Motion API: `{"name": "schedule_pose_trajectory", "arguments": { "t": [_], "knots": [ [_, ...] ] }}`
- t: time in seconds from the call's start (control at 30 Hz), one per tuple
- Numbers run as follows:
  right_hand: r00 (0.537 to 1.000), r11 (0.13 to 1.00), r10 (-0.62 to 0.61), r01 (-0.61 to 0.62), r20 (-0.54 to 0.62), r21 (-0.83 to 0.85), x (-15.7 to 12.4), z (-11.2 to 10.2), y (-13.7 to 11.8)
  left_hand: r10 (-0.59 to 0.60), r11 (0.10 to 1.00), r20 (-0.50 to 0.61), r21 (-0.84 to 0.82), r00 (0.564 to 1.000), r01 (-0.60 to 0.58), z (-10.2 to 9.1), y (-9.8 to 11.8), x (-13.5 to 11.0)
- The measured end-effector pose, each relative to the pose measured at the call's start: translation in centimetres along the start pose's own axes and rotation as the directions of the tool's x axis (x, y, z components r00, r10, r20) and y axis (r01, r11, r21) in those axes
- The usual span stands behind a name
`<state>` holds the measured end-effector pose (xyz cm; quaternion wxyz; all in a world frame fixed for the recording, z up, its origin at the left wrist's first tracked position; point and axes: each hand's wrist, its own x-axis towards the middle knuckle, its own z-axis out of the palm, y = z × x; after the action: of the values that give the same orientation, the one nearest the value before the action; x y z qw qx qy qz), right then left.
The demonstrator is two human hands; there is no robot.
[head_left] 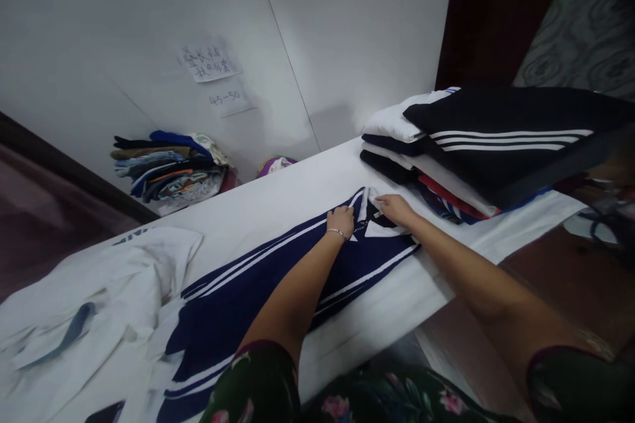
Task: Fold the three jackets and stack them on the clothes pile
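A navy top (pixel 282 261) with white stripes and a white collar lies lengthwise on the white table, with its collar end away to the right. My left hand (pixel 340 221), with a bracelet at the wrist, presses on the cloth just left of the collar; its fingers are bent onto the fabric. At the collar's far side my right hand (pixel 394 209) is closed, pinching the white collar (pixel 367 201) between thumb and fingers. A small pale label shows inside the dark neck opening.
Folded clothes in a pile (pixel 476 152), topped by a black striped garment, stand at the right. Crumpled white garments (pixel 99 304) cover the table's left end. Beyond the far table edge (pixel 317 155) sits another clothes pile (pixel 173 168). Handwritten papers (pixel 211 63) hang on the wall.
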<state>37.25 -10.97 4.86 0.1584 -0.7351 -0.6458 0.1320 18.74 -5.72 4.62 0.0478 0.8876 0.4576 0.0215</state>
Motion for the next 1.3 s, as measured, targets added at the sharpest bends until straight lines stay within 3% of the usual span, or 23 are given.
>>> {"name": "schedule_pose_trajectory", "arguments": {
  "t": [0.1,0.17,0.23,0.33,0.4,0.57,0.7,0.8,0.9,1.03,1.17,1.3],
  "knots": [
    [0.99,0.991,0.125,-0.127,-0.069,-0.037,-1.2,-1.9,2.9,0.006,1.0,-0.045,-0.003,0.999,-0.007,-1.3,0.2,1.1],
    [0.983,0.984,0.162,-0.167,-0.084,-0.057,-2.5,-2.2,3.9,0.073,0.997,-0.088,-0.011,0.993,-0.074,-2.1,0.8,2.4],
    [0.985,0.984,0.133,-0.144,-0.108,-0.105,-3.8,-2.0,4.0,0.207,0.978,-0.094,-0.007,0.974,-0.209,-2.4,1.6,3.9],
    [0.99,0.978,0.029,-0.056,-0.137,-0.2,-5.3,-1.0,3.0,0.421,0.907,-0.026,0.011,0.906,-0.421,-1.9,3.0,6.4],
    [0.992,0.973,0.012,-0.04,-0.123,-0.228,-5.8,-0.4,2.3,0.488,0.872,0.048,0.02,0.872,-0.489,-1.1,3.7,8.0],
    [0.995,0.976,0.064,-0.08,-0.081,-0.202,-5.9,0.1,1.9,0.436,0.885,0.223,0.066,0.872,-0.46,0.2,4.3,10.7],
    [0.993,0.983,0.096,-0.105,-0.069,-0.153,-5.8,0.0,2.1,0.423,0.891,0.224,0.072,0.878,-0.448,-0.2,4.2,11.5],
    [0.996,0.993,0.076,-0.079,-0.044,-0.092,-5.9,-0.1,2.2,0.436,0.865,0.244,0.151,0.866,-0.478,-1.4,4.1,11.9],
    [0.998,0.998,0.061,-0.059,-0.031,0.037,-5.9,-0.2,2.5,0.389,0.882,0.251,0.175,0.886,-0.437,-2.6,3.9,12.3],
    [0.98,0.964,0.198,-0.192,-0.019,0.185,-5.5,-0.3,2.9,0.305,0.926,0.251,0.146,0.919,-0.348,-2.7,3.9,12.4],
    [0.961,0.961,0.276,-0.276,-0.003,0.004,-5.5,-0.6,2.5,0.251,0.949,0.218,0.134,0.943,-0.284,-1.5,4.3,11.5],
    [0.974,0.958,0.225,-0.225,-0.024,-0.18,-6.0,-1.0,2.0,0.279,0.956,0.016,0.093,0.96,-0.279,-0.6,4.4,9.6]
  ]
}}
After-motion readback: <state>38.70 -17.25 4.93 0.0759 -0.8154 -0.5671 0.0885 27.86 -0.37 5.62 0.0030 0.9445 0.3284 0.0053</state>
